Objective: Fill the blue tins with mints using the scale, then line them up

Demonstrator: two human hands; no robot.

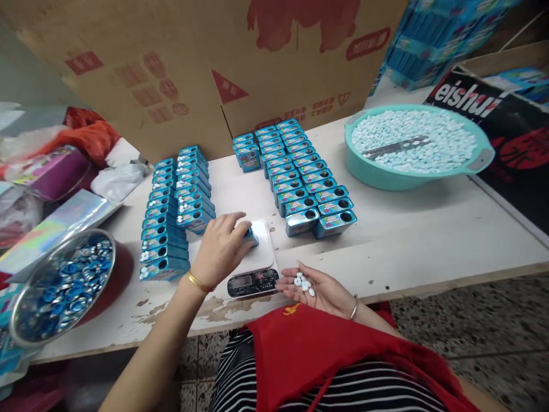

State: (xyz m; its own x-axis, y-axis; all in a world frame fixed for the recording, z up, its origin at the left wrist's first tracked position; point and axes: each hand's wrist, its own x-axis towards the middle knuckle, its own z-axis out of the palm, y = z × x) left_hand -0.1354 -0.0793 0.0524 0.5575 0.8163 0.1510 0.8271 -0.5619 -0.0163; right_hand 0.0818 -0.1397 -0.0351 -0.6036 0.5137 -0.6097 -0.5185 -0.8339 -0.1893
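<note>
My left hand [225,246] reaches over a white kitchen scale [262,254], its fingers curled round a small blue tin [253,236] that is mostly hidden. Whether the tin rests on the plate I cannot tell. Palm up beside the scale's display, my right hand [326,292] cradles several white oval candies [303,283]. Rows of blue tins stand left of the scale [165,269], some with white candies on top by their round holes. More blue tins [334,223] with dark round holes are lined up on the right.
A turquoise basin [397,182] of pale candies holds a clear scoop-like strip [397,146]. At the left, a metal bowl [114,252] contains blue and silver caps. A large cardboard box [171,74] stands behind the tins. Bags and packaging crowd the left; stacked blue packs [429,46] sit back right.
</note>
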